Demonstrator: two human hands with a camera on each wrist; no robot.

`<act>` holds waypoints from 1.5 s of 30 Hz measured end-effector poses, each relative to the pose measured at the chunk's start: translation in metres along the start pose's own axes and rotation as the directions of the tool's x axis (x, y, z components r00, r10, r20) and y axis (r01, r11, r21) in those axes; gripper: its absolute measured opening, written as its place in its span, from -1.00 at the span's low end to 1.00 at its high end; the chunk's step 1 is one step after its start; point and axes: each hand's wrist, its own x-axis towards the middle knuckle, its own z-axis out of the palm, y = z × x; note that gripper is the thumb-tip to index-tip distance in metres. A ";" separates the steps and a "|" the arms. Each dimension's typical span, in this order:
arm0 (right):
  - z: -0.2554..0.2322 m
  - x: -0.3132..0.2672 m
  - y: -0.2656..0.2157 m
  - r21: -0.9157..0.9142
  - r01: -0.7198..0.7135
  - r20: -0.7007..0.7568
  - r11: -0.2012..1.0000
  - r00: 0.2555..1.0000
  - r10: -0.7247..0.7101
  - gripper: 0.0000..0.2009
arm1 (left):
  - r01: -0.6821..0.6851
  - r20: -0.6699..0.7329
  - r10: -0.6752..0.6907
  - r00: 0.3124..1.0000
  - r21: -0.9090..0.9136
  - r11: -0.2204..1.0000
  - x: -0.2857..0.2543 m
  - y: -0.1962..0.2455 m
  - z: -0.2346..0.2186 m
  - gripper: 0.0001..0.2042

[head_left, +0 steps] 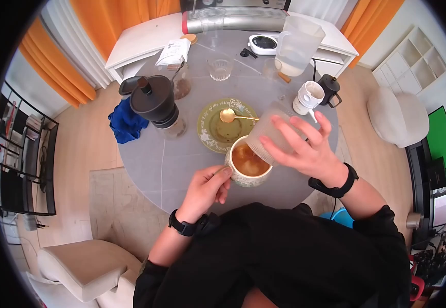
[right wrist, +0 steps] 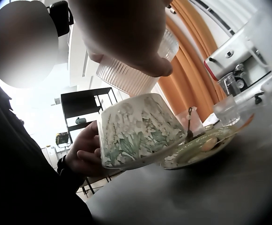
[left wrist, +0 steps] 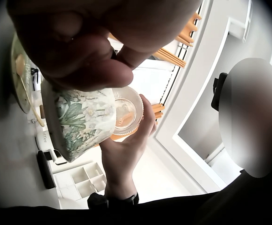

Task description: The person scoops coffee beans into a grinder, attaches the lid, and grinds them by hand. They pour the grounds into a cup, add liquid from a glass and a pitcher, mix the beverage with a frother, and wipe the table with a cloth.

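A floral cup (head_left: 248,180) with brown, milky-looking liquid (head_left: 247,160) stands at the near edge of a green plate (head_left: 210,134). My left hand (head_left: 207,189) pinches the cup's left side, where a handle would be hidden by the fingers. Above the cup, my right hand (head_left: 305,146) grips a ribbed clear glass (head_left: 269,128), tilted with its mouth down at the cup's rim. The right wrist view shows the ribbed glass (right wrist: 129,77) over the floral cup (right wrist: 140,133). A gold spoon (head_left: 228,115) lies on the plate.
A black grinder (head_left: 153,100) and blue cloth (head_left: 126,122) are on the left. At the back stand a short glass (head_left: 220,69), a white scale (head_left: 263,44) and a clear pitcher (head_left: 297,46). A white cup (head_left: 310,96) and black pot (head_left: 329,88) stand right.
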 end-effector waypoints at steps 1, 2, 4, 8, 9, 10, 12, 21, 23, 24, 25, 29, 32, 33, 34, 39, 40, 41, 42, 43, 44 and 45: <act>0.001 -0.002 0.001 0.015 -0.013 -0.015 1.000 1.000 0.014 -0.52 | 0.002 0.002 -0.002 1.000 0.001 1.000 0.000 -0.001 0.000 -0.69; 0.001 -0.004 0.001 0.030 -0.027 -0.030 0.999 0.999 0.027 -0.50 | 0.008 0.014 -0.008 1.000 -0.006 1.000 0.000 -0.002 -0.001 -0.69; 0.002 -0.009 0.001 0.116 -0.165 0.061 0.979 0.985 0.158 -0.44 | 0.017 0.026 -0.016 1.000 -0.011 1.000 -0.001 -0.002 -0.003 -0.69; -0.006 -0.019 -0.002 0.347 -0.630 0.353 0.694 0.774 0.526 -0.25 | 0.010 0.003 -0.009 1.000 -0.084 0.996 -0.005 0.002 -0.011 -0.68; -0.007 -0.025 -0.005 0.351 -0.631 0.350 0.692 0.774 0.528 -0.25 | -0.012 -0.005 0.011 1.000 -0.134 0.991 -0.005 0.003 -0.012 -0.67; -0.006 -0.034 -0.010 0.401 -0.750 0.428 0.526 0.662 0.616 -0.21 | -0.011 -0.009 0.010 1.000 -0.130 0.991 -0.005 0.005 -0.012 -0.67; -0.002 -0.055 -0.018 0.433 -0.839 0.514 0.331 0.531 0.674 -0.18 | -0.066 -0.023 0.064 0.998 -0.102 0.993 -0.004 0.007 -0.009 -0.67; 0.017 -0.089 -0.039 0.410 -0.912 0.741 -0.004 0.330 0.585 -0.21 | 0.018 0.022 -0.017 1.000 -0.005 1.000 -0.002 0.007 0.004 -0.68; 0.021 -0.088 -0.039 0.428 -0.903 0.762 -0.037 0.338 0.553 -0.21 | 0.012 -0.003 -0.012 1.000 0.029 0.999 -0.001 0.008 0.009 -0.68; 0.024 -0.089 -0.039 0.432 -0.901 0.760 -0.040 0.340 0.554 -0.21 | 0.003 -0.025 -0.001 1.000 0.057 0.998 -0.001 0.009 0.011 -0.69; 0.027 -0.090 -0.040 0.437 -0.898 0.760 -0.043 0.343 0.552 -0.20 | 0.001 -0.026 0.000 1.000 0.061 0.998 0.000 0.009 0.011 -0.69; 0.025 -0.088 -0.040 0.434 -0.900 0.764 -0.039 0.345 0.546 -0.23 | 0.010 -0.032 -0.010 0.999 -0.010 1.000 0.002 0.005 0.007 -0.67; 0.016 -0.094 -0.031 0.518 -0.854 0.768 -0.054 0.436 0.469 -0.28 | -0.011 -0.065 0.009 0.998 -0.031 0.999 -0.001 0.006 0.001 -0.67; 0.012 -0.096 -0.024 0.518 -0.853 0.767 -0.057 0.434 0.472 -0.28 | -0.043 -0.082 0.040 0.996 -0.029 0.999 -0.001 0.007 0.000 -0.66; 0.008 -0.098 -0.015 0.502 -0.861 0.759 0.084 0.485 0.434 -0.31 | -0.049 -0.101 0.045 0.994 -0.035 0.998 -0.002 0.007 0.002 -0.66; 0.009 -0.104 -0.001 0.156 -0.882 0.696 0.444 0.417 0.584 -0.42 | -0.060 -0.094 0.060 0.994 -0.003 0.998 -0.008 -0.002 0.003 -0.65; 0.011 -0.105 -0.003 0.154 -0.884 0.697 0.441 0.414 0.586 -0.42 | -0.058 -0.092 0.059 0.994 0.007 0.998 -0.009 -0.003 0.003 -0.65; 0.014 -0.107 -0.006 0.074 -0.841 0.621 0.536 0.460 0.635 -0.43 | -0.054 -0.092 0.055 0.994 0.009 0.998 -0.010 -0.002 0.002 -0.65; 0.018 -0.110 -0.009 -0.016 -0.788 0.540 0.616 0.511 0.668 -0.44 | -0.049 -0.113 0.050 0.992 0.013 0.999 -0.011 0.001 0.001 -0.65; 0.021 -0.115 -0.013 -0.012 -0.791 0.543 0.612 0.509 0.669 -0.44 | -0.043 -0.135 0.045 0.990 0.017 0.999 -0.013 0.002 0.000 -0.65; 0.025 -0.122 -0.016 -0.052 -0.785 0.558 0.618 0.490 0.669 -0.44 | -0.039 -0.138 0.042 0.989 0.021 0.999 -0.014 0.002 0.000 -0.65; 0.028 -0.126 -0.017 -0.091 -0.777 0.572 0.623 0.471 0.671 -0.45 | -0.049 -0.120 0.052 0.991 0.023 0.999 -0.015 0.002 -0.001 -0.65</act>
